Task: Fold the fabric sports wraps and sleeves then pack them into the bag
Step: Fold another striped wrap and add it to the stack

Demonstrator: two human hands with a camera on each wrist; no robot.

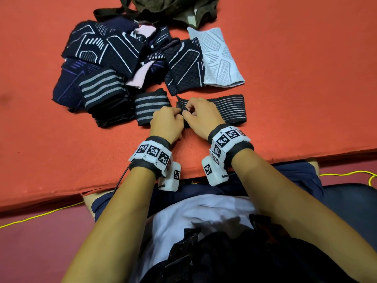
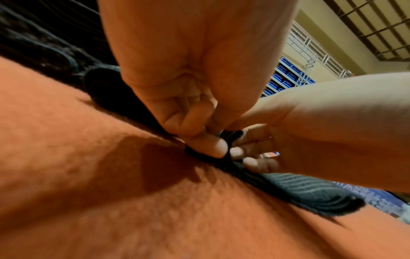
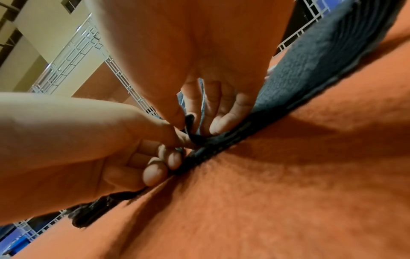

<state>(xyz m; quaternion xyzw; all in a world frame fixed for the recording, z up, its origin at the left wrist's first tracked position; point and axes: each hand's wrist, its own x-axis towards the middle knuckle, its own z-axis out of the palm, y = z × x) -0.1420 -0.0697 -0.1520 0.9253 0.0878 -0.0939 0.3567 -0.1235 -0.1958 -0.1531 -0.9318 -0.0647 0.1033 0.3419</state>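
Note:
A black wrap with thin grey stripes [image 1: 230,108] lies flat across the orange mat [image 1: 285,78] in front of me. My left hand [image 1: 169,119] and right hand [image 1: 195,113] meet at its left end, and both pinch the raised black edge there. In the left wrist view my left hand [image 2: 206,142] pinches that edge, and the wrap [image 2: 306,191] runs off to the right. In the right wrist view my right hand [image 3: 199,119] grips the same fold of the wrap [image 3: 310,66]. A dark olive bag [image 1: 173,9] lies at the far edge.
A folded striped wrap [image 1: 152,106] lies just left of my hands. Behind it sits a heap of several dark patterned sleeves [image 1: 106,64], a black diamond-knit sleeve [image 1: 184,66] and a white sleeve [image 1: 218,58]. A yellow cable [image 1: 346,173] runs along the floor.

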